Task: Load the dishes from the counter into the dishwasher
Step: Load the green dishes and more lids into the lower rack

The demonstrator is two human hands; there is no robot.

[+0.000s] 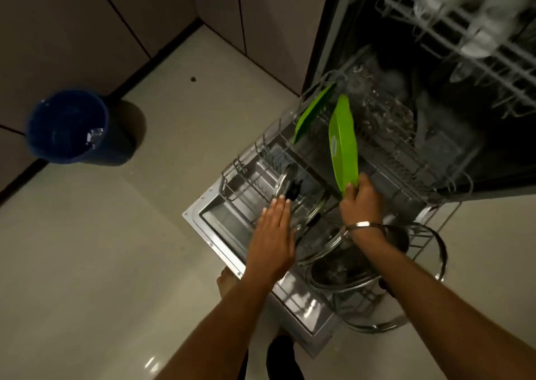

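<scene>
Seen from above, looking down into an open dishwasher. Right hand (361, 201) pinching the near edge of a flat bright-green plastic plate (343, 144), held on edge above the pulled-out grey wire lower rack (403, 159). Left hand (272, 234), fingers straight and flat, holding nothing, hovering left of the grip beside a round glass lid with black knob (290, 189). Second green plate (311, 115) already slotted just beyond the grip. Best lowered upright between tines, parallel to it.

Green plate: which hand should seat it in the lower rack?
Right. The right hand already grips the green plate on edge over the lower rack; the left hand is flat, holding nothing.
</scene>
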